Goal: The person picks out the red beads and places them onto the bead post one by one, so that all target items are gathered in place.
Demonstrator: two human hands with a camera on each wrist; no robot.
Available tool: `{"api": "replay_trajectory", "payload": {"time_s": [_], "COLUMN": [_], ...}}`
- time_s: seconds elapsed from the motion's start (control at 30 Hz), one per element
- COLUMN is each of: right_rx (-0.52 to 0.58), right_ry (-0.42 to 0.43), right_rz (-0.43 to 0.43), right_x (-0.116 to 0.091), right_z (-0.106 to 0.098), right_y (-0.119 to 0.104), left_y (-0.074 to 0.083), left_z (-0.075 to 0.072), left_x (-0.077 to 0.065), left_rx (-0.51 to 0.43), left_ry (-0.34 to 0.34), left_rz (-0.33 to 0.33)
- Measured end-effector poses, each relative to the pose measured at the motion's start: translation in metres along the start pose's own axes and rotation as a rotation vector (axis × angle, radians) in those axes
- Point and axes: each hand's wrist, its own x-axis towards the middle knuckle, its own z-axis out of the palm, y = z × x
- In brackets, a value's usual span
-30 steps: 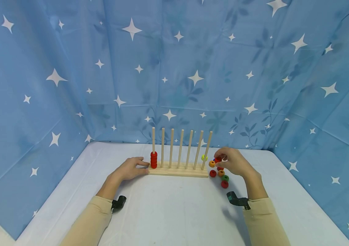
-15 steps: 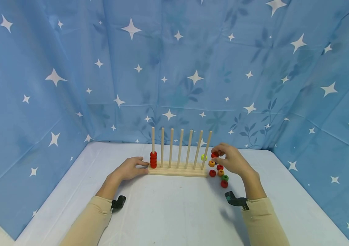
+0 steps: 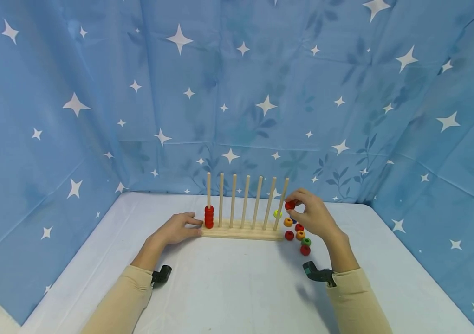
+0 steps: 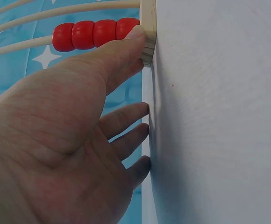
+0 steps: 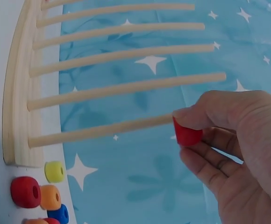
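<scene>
A wooden bead rack [image 3: 241,235] with a row of upright pegs stands at the table's middle. Its leftmost peg carries a stack of several red beads [image 3: 209,218]. My left hand [image 3: 176,228] holds the rack's left end between thumb and index finger; in the left wrist view its other fingertips [image 4: 142,109] reach the tabletop. Between thumb and fingers, my right hand [image 3: 315,212] pinches a red bead [image 5: 189,134], raised above the loose beads. In the right wrist view this bead overlaps the rightmost peg [image 5: 107,129] below its tip. The other pegs are bare.
Loose beads lie at the rack's right end: a yellow bead [image 3: 277,214], an orange bead [image 3: 288,222], a green bead [image 3: 306,241], a blue bead [image 5: 59,213] and several red ones, including a red bead [image 3: 305,250] nearest me. A blue star-patterned curtain [image 3: 237,93] hangs behind the table.
My right hand has lifted the red bead off the loose beads and carried it up and left, close to the rightmost peg. The left hand has stayed at the rack's left end.
</scene>
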Motion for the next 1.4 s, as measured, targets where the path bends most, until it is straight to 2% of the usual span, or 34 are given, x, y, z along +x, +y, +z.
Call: {"api": "replay_trajectory", "payload": {"time_s": [0.27, 0.53, 1.0, 1.2, 1.4], "right_rx": [0.024, 0.032, 0.074, 0.09, 0.067], "right_ry": [0.058, 0.116, 0.314, 0.342, 0.33], "right_rz": [-0.085, -0.148, -0.386, -0.402, -0.328], "right_x": [0.004, 0.007, 0.02, 0.024, 0.025], "right_z": [0.007, 0.012, 0.027, 0.033, 0.037], "right_y": [-0.011, -0.012, -0.02, -0.026, -0.032], "left_y": [-0.001, 0.0, 0.0, 0.0, 0.001], "left_z": [0.001, 0.001, 0.001, 0.001, 0.001], "left_x": [0.0, 0.001, 0.001, 0.0, -0.001], "left_rx": [-0.003, -0.01, -0.012, -0.019, -0.019], "left_ry": [-0.001, 0.004, -0.001, 0.001, 0.0], "left_rz": [0.005, -0.001, -0.005, -0.008, -0.014]}}
